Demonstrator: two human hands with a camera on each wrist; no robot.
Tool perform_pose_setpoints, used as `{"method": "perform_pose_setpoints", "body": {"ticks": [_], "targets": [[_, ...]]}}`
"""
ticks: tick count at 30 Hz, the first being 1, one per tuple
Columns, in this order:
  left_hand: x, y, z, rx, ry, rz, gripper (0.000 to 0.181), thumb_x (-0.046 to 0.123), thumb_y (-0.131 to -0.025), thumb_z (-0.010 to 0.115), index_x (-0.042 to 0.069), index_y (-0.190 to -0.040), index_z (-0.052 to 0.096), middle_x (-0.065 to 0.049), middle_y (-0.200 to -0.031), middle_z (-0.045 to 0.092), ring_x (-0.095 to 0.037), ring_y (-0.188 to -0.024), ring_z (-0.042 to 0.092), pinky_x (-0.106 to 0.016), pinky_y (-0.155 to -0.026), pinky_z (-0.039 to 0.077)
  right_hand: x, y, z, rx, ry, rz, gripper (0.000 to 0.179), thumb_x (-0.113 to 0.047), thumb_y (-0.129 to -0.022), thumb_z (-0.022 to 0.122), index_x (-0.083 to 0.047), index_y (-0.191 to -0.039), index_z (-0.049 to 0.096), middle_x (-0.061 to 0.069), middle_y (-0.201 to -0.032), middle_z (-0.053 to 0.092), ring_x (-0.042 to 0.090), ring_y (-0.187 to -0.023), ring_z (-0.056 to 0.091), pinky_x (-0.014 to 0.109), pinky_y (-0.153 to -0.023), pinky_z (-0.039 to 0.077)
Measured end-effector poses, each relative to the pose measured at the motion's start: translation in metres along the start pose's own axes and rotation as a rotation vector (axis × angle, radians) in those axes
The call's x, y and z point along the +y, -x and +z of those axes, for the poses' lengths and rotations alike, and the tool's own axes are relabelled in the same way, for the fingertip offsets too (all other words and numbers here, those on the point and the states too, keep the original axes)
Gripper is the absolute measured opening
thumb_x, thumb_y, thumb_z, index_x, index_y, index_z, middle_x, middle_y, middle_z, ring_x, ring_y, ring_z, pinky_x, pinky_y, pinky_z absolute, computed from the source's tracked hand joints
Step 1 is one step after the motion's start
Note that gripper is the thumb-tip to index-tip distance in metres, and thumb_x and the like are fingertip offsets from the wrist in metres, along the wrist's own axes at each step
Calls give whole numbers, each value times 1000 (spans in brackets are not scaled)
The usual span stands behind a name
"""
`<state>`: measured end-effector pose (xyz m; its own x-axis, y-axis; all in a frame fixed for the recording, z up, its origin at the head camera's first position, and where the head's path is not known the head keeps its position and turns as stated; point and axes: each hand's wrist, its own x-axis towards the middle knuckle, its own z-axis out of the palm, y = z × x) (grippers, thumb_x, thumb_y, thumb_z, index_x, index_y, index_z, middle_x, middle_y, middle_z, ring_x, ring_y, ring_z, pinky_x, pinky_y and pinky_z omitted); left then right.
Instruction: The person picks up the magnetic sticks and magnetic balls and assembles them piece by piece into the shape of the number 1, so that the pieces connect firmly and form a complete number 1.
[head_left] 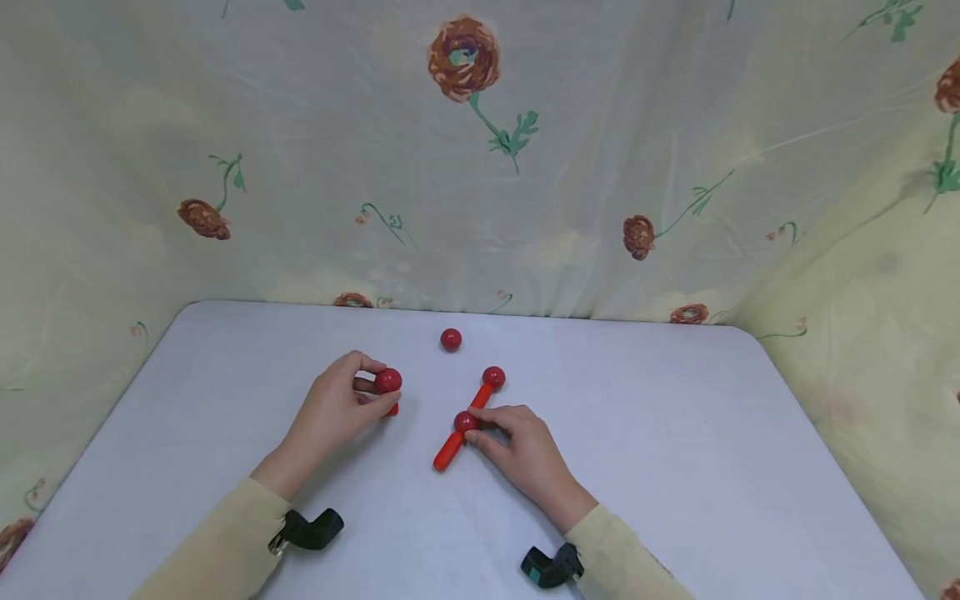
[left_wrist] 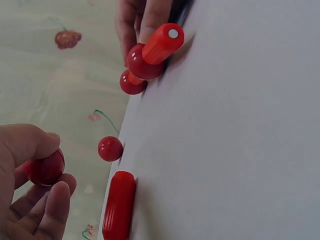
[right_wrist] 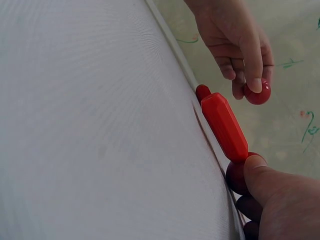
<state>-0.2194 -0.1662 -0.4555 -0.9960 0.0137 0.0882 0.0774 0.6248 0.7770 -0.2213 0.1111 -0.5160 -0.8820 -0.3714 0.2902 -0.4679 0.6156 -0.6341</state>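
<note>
The left hand (head_left: pixel 333 408) pinches a red ball (head_left: pixel 387 381) above the table (head_left: pixel 675 467), while the right hand (head_left: pixel 525 450), apart from it, grips a second ball (head_left: pixel 465 422) between two sticks (head_left: pixel 447 452). The left wrist view shows a loose stick (left_wrist: pixel 119 205), mostly hidden in the head view.

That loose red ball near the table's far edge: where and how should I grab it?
Likely best: pinch the loose ball across its middle, coming from above. It is round, so an off-centre pinch may slip, and it sits apart from the joined assembly, leaving room on both sides.
</note>
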Motion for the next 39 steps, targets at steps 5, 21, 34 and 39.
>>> {"method": "perform_pose_setpoints", "body": {"ticks": [5, 21, 34, 39], "targets": [[-6, 9, 2, -1, -2, 19, 39, 21, -84, 80, 11, -113, 57, -5, -109, 61, -18, -87, 65, -32, -73, 56, 0, 1, -1, 7, 5, 4, 36, -34, -88, 76, -27, -123, 71, -21, -109, 67, 3, -103, 56, 31, -88, 49], [-19, 39, 14, -55, 76, 65, 36, 18, -84, 80, 18, -114, 60, 3, -107, 62, -11, -78, 63, -26, -72, 55, 2, 0, -1, 10, 0, -22, 36, -34, -89, 75, -24, -124, 71, -17, -109, 68, 6, -101, 58, 32, -86, 50], [-25, 48, 28, -70, 28, 29, 37, 25, -79, 85, 22, -108, 62, 8, -95, 63, -11, -80, 60, -28, -66, 52, -1, -1, 0, 0, 17, -5, 36, -33, -88, 76, -25, -123, 71, -18, -109, 68, 3, -101, 56, 31, -87, 50], [-26, 50, 30, -82, 19, 33, 37, 27, -79, 85, 24, -107, 61, 10, -93, 63, -10, -79, 59, -27, -64, 51, -1, -1, -1, 6, 13, -14, 37, -33, -88, 76, -24, -123, 71, -18, -109, 68, 4, -101, 57, 31, -87, 50]]}}
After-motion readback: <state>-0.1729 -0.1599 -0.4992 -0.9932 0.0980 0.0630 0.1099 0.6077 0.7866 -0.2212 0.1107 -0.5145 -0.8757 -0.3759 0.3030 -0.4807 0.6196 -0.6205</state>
